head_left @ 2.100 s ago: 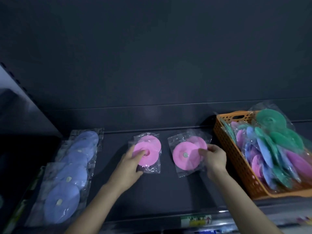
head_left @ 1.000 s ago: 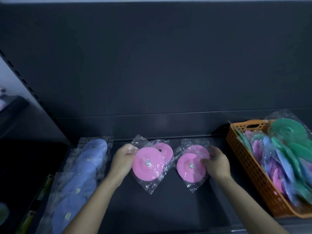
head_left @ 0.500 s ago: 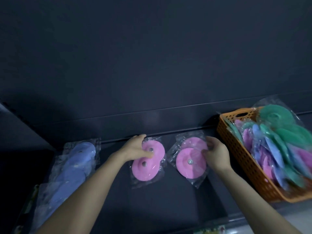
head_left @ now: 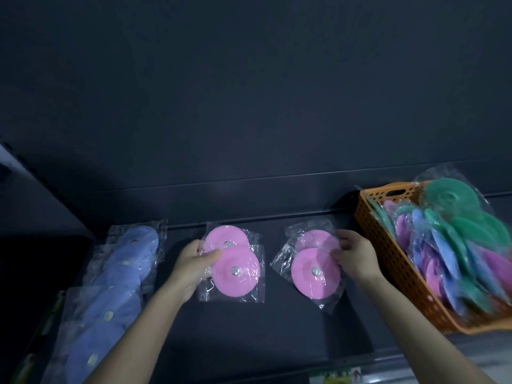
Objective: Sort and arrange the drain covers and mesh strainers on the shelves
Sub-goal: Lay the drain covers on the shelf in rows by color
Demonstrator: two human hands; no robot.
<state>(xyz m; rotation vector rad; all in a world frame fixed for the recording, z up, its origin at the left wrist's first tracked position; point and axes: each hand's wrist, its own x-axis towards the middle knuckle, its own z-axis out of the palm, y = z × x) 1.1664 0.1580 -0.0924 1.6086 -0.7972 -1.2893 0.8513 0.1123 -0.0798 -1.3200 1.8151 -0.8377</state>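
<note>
Pink covers [head_left: 234, 268] [head_left: 314, 273] — in both hands [head_left: 191, 268] [head_left: 357, 259]

The left hand [head_left: 194, 266] is gripping the left pink pack [head_left: 235, 275] by its left edge, thumb lying over a disc. The right hand [head_left: 358, 259] is pinching the right pink pack [head_left: 314, 275] by its right edge. Both packs are lying side by side on the shelf [head_left: 277, 328]. Blue packs [head_left: 119, 275] are overlapping at the left; a basket [head_left: 393, 250] of mixed covers is sitting at the right
</note>
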